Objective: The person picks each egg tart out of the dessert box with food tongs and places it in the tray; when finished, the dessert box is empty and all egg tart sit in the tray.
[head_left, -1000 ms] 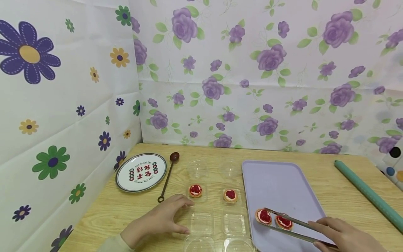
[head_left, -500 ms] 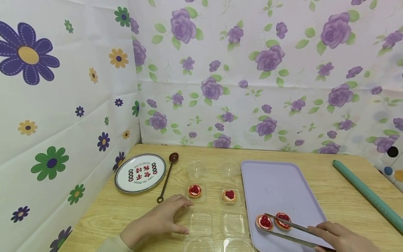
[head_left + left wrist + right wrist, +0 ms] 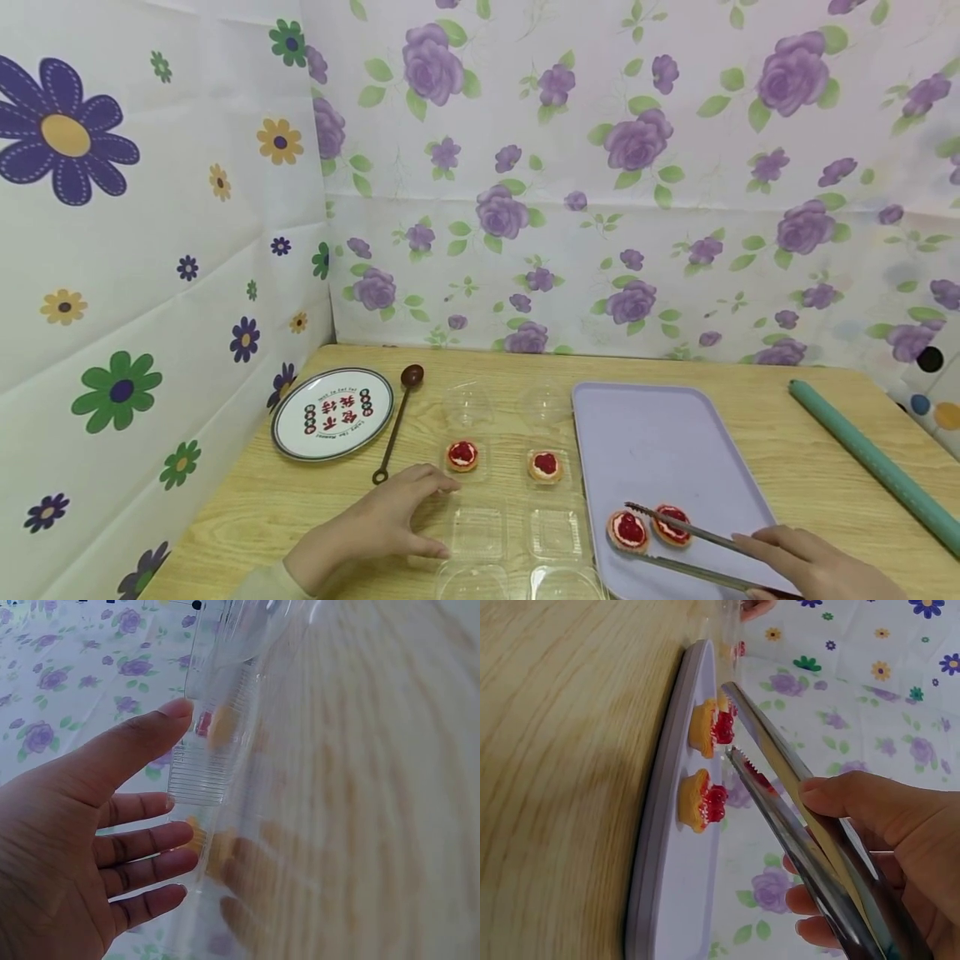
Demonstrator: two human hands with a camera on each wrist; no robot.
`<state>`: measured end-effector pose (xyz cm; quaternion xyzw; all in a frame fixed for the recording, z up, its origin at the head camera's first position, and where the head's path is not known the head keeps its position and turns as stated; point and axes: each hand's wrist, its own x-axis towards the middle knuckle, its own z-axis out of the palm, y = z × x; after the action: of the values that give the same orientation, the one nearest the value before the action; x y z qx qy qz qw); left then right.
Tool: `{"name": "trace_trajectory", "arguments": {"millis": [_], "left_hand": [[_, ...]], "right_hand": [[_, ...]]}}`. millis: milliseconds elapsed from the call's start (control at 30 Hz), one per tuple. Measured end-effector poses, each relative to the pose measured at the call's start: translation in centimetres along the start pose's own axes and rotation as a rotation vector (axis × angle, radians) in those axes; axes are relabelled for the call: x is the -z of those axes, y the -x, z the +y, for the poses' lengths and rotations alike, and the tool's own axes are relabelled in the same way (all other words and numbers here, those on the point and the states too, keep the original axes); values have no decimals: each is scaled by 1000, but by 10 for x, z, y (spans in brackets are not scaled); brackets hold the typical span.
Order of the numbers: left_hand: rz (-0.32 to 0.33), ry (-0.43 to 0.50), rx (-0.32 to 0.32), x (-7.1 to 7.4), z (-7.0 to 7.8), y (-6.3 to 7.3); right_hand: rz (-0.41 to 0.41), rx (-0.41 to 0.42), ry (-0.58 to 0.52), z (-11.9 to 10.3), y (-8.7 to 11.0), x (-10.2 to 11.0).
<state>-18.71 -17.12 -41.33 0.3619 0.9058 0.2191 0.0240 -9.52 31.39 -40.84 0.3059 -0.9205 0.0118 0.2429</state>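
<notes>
My right hand (image 3: 813,562) grips metal tongs (image 3: 701,532) over the lilac tray (image 3: 652,442). The arms stand apart, their toothed tips at either side of the left berry tart (image 3: 628,532), with a gap showing in the right wrist view. A second berry tart (image 3: 673,525) sits beside it on the tray, partly behind the upper arm. My left hand (image 3: 401,512) lies beside a bare clear plastic box (image 3: 480,533), thumb and fingers spread apart, holding nothing. In the left wrist view the thumb tip overlaps the clear plastic (image 3: 196,776).
Two far clear boxes hold one tart each, a left tart (image 3: 462,456) and a right tart (image 3: 545,467). Another open box (image 3: 557,533) stands by the tray. A plate (image 3: 300,425) and a brown ladle (image 3: 393,429) lie left; a green roll (image 3: 870,454) lies right.
The left tray tart sits nearer in the view than a second ago, and the tongs' tips have come nearer and spread slightly. The left hand has stayed in place.
</notes>
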Motion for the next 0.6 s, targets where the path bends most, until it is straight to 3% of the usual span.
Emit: {"name": "trace_trajectory", "arguments": {"millis": [200, 333, 433, 600], "left_hand": [[-8, -36, 12, 4, 0, 2], [28, -73, -25, 8, 0, 2], [54, -88, -41, 11, 2, 1], [63, -56, -10, 16, 7, -4]], "right_hand": [[-31, -103, 34, -5, -3, 6], [-48, -145, 38, -10, -11, 10], [-7, -152, 16, -12, -19, 12], [66, -129, -45, -14, -32, 17]]}}
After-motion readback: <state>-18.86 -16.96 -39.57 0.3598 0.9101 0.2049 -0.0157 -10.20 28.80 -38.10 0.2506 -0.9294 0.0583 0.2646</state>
